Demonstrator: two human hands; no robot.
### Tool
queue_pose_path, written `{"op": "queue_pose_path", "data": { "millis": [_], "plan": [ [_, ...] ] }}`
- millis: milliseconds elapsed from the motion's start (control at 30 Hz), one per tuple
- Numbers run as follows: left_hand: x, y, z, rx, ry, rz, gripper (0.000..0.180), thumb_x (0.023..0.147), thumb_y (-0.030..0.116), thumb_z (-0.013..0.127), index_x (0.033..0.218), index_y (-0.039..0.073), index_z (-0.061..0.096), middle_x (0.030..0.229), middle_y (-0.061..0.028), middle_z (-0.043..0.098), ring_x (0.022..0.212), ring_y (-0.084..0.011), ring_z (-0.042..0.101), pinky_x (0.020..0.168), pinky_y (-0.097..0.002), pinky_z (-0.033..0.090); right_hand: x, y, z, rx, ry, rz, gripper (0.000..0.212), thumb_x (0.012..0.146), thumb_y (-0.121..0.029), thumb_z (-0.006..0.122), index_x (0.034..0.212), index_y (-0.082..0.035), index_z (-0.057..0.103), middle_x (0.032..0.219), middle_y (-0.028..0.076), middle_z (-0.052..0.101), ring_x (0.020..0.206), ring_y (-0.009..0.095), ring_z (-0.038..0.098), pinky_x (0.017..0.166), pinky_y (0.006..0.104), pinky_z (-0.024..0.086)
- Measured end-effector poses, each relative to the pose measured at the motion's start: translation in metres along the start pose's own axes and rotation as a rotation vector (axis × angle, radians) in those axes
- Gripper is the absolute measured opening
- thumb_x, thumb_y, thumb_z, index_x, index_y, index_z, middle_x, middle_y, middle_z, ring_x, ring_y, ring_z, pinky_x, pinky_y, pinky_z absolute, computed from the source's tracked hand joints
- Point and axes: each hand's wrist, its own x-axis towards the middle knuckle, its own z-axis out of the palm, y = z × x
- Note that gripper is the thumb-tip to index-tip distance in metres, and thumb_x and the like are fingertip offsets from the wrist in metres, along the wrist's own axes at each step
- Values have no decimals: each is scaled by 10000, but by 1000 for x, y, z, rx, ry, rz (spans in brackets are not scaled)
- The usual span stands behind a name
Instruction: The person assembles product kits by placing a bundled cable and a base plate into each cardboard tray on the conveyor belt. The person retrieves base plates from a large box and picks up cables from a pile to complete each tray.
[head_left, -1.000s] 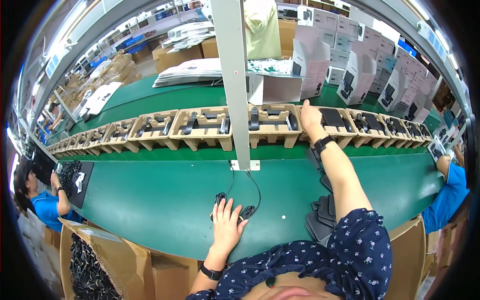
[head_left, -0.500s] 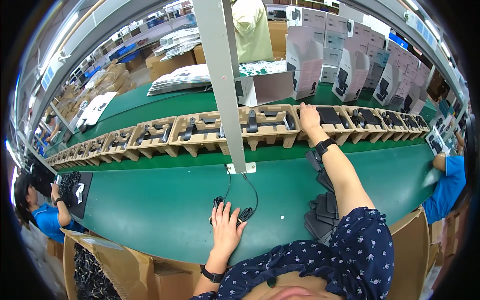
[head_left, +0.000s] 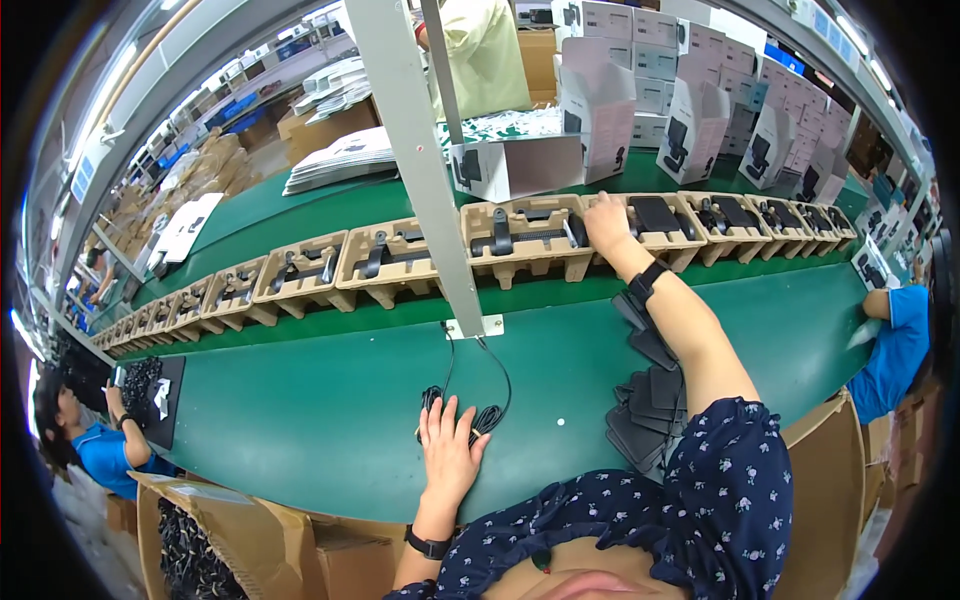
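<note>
My left hand [head_left: 450,450] lies palm down on the green worktop [head_left: 320,410], its fingers stretched out and spread. Its fingertips rest over a coiled black cable [head_left: 487,420], partly covered by the hand. My right hand [head_left: 608,225] reaches forward to the left end of a brown moulded pulp tray [head_left: 675,245] in the row. Its fingers are curled down at that end, and whatever they grip is hidden. A flat black pad [head_left: 654,214] sits in that tray. Just left stands another tray [head_left: 545,250] with black parts in it.
A grey metal post [head_left: 415,150] rises in front of the tray row. Black flat pads [head_left: 645,415] lie piled beside my right arm. White printed boxes [head_left: 600,100] stand behind the trays. Co-workers in blue [head_left: 105,455] work at both sides. A carton of black cables [head_left: 195,550] stands lower left.
The whole view has shifted slightly, moving the post and trays left in the picture. My right hand stays at the same tray end; my left hand still rests on the cable.
</note>
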Motion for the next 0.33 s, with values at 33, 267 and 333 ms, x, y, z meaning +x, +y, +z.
{"op": "queue_pose_path", "data": {
  "millis": [33, 267, 333],
  "plan": [
    [0, -2, -1, -12, 14, -3, 478, 718, 223, 720, 1145, 75, 564, 1287, -149, 461, 1254, -359, 348, 1069, -517, 230, 5, -12, -20, -181, -112, 19, 131, 771, -173, 573, 767, -126, 695, 856, 36, 649, 806, 232, 584, 766, 350, 403],
    [0, -8, -3, -10, -3, -4, 475, 724, 242, 717, 1147, 86, 569, 1288, -148, 464, 1264, -355, 343, 1068, -514, 233, 30, -54, -58, 724, 70, 293, 637, 785, -492, 627, 1241, -66, 494, 937, 128, 635, 917, 298, 623, 825, 450, 458],
    [-3, -14, -1, 2, -12, -4, 475, 730, 259, 713, 1151, 91, 571, 1302, -151, 456, 1268, -357, 339, 1077, -511, 219, 50, -67, -70, 938, -266, 365, 826, 745, -549, 663, 1380, -114, 365, 1281, 211, 506, 1108, 325, 561, 907, 417, 452]
  ]
}}
